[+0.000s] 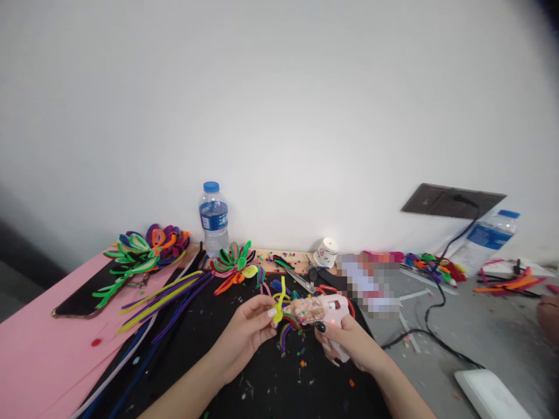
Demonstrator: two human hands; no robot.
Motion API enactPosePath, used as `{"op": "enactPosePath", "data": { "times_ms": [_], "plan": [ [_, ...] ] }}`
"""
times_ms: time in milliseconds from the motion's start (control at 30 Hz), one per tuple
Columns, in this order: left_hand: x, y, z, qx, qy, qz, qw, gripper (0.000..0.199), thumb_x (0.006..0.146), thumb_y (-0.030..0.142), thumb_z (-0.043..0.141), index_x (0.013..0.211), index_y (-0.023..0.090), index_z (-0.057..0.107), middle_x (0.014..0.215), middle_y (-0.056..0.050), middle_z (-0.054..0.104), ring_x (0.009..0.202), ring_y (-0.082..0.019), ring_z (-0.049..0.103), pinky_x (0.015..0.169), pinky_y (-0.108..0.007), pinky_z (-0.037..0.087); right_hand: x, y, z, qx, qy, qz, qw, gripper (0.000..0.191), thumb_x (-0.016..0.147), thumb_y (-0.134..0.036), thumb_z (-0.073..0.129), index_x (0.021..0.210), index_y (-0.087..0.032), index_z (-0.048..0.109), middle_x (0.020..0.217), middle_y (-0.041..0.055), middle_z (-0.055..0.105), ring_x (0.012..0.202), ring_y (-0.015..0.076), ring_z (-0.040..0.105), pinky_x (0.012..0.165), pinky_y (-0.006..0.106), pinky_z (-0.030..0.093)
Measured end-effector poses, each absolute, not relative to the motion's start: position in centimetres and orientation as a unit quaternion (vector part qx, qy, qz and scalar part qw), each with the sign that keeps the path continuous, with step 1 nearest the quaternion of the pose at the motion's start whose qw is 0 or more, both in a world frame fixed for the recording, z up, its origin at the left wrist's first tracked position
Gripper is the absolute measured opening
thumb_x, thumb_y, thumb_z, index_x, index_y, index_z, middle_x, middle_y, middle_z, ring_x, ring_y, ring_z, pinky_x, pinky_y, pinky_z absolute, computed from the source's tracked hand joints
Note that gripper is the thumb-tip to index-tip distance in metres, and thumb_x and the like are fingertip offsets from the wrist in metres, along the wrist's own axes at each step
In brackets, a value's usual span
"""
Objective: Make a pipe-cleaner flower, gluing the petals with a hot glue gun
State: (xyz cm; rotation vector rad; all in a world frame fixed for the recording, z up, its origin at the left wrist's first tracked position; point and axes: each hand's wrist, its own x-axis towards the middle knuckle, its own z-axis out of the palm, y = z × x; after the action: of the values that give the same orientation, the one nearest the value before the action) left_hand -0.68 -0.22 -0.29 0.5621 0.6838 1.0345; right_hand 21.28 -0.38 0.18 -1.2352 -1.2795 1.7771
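Between the thumb and fingers of my left hand [252, 327] is a short yellow pipe cleaner [280, 302], one end sticking up. My right hand [345, 343] is wrapped round the handle of a pale pink glue gun [335, 308]. The gun's decorated front points left, its nozzle close to the yellow pipe cleaner; whether they touch cannot be seen. Just below the gun are purple and multicoloured pipe cleaner pieces [285, 337]. Behind my hands stands a green, pink and orange pipe cleaner flower [238, 265].
Purple and yellow pipe cleaners [161, 299] lie left, near a phone [82, 297] and finished flowers [148, 247]. Scissors [301, 282], a paper cup [326, 252] and a water bottle [213, 218] stand or lie behind. A black cord [430, 314] runs right; another person's hand [548, 314] shows there.
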Motion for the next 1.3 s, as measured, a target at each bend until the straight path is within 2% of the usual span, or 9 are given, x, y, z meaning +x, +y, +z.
{"op": "enactPosePath", "data": {
  "times_ms": [200,600,1100,1300],
  "plan": [
    [-0.66,-0.15,-0.05,0.25,0.321,0.48,0.777,0.016,0.065,0.018,0.071,0.078,0.016,0.063,0.068,0.001,0.057,0.061,-0.007,0.052,0.06,-0.018,0.044,21.43,-0.32,0.09,-0.465,-0.493,0.672,0.299,0.04,0.066,-0.051,0.064,0.063,-0.016,0.044,0.049,-0.0058,0.046,0.035,0.0041,0.036,0.035,0.019,0.033],
    [-0.68,-0.09,-0.31,0.239,0.324,0.489,0.774,0.015,0.066,0.015,0.07,0.079,0.016,0.063,0.07,0.001,0.059,0.061,-0.006,0.053,0.06,-0.017,0.044,21.54,-0.4,-0.2,-0.481,-0.522,0.647,0.277,0.04,0.067,-0.052,0.062,0.067,-0.014,0.048,0.042,-0.0056,0.046,0.033,0.0047,0.037,0.034,0.017,0.025],
    [-0.65,-0.13,-0.48,0.254,0.317,0.48,0.778,0.013,0.069,0.015,0.068,0.08,0.015,0.061,0.07,0.001,0.055,0.063,-0.006,0.052,0.06,-0.017,0.043,21.48,-0.17,-0.17,-0.49,-0.509,0.637,0.309,0.042,0.064,-0.054,0.062,0.063,-0.016,0.045,0.044,-0.0067,0.043,0.033,0.0042,0.034,0.034,0.018,0.028],
    [-0.54,-0.25,-0.32,0.263,0.316,0.469,0.782,0.013,0.069,0.015,0.068,0.08,0.015,0.061,0.069,0.001,0.054,0.062,-0.006,0.05,0.06,-0.018,0.043,21.64,-0.06,-0.38,-0.495,-0.534,0.61,0.314,0.04,0.068,-0.053,0.059,0.06,-0.016,0.045,0.044,-0.0056,0.044,0.034,0.0047,0.036,0.034,0.018,0.027]
  ]
}}
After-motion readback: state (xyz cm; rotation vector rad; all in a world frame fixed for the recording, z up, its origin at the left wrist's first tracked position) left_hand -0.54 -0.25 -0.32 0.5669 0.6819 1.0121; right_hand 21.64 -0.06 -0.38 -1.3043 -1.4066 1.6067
